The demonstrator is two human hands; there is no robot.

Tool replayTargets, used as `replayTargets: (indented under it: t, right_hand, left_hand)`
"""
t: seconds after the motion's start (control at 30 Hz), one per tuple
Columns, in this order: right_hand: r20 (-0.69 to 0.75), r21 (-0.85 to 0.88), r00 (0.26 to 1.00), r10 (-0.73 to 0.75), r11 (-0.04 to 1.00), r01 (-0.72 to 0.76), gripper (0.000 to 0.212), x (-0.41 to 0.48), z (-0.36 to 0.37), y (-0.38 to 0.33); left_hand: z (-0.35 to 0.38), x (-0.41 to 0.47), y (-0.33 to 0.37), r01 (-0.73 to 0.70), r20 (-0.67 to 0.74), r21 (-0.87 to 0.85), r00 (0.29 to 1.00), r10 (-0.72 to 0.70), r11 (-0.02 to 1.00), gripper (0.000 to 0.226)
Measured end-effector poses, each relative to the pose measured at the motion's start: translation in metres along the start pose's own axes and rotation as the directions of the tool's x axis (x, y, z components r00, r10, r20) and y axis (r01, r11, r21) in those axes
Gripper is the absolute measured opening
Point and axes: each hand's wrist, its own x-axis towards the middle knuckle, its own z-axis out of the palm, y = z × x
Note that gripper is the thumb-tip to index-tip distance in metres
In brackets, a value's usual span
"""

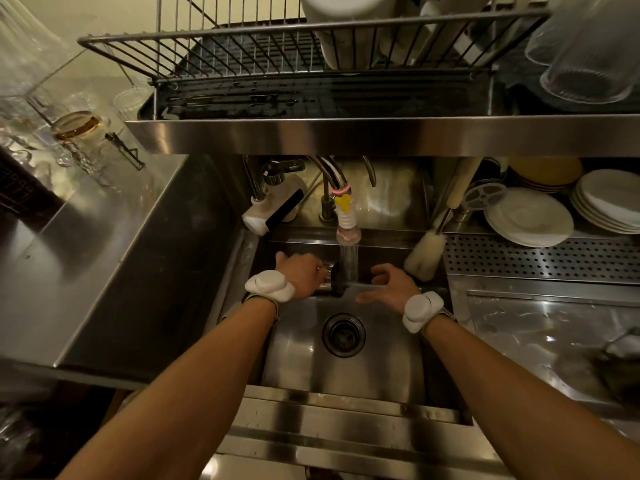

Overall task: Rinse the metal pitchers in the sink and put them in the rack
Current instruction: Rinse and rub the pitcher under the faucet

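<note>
The sink (381,358) is smooth, shiny steel; the pitcher (338,282) in it is dark metal. Above the sink is a metal wire rack (242,39); to the right of the sink are glossy white plates (530,216).

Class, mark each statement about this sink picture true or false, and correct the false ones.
1. Water runs from the tap onto the metal pitcher. True.
2. The right hand grips the bottle brush. False: the hand is open, and the brush leans untouched in the far right corner of the sink.
3. The left hand holds the metal pitcher. True.
4. The plates are stacked left of the sink. False: they stand to its right.
</note>
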Motion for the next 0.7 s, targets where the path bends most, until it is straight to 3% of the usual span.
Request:
replayTargets:
  t: [0.4,0.7]
  right_hand:
    - [-0.019,-0.045,0.999,-0.048,0.998,0.047,0.071,0.003,-0.01,-0.002]
    - [-0.001,-0.055,0.998,-0.057,0.997,0.057,0.065,0.004,-0.013,-0.006]
  left_hand:
    - [-0.006,0.002,0.0,-0.15,-0.032,0.339,0.985,0.171,0.929,0.031]
    - [-0.006,0.005,0.002,-0.15,-0.092,0.471,0.972,0.218,0.869,0.02]
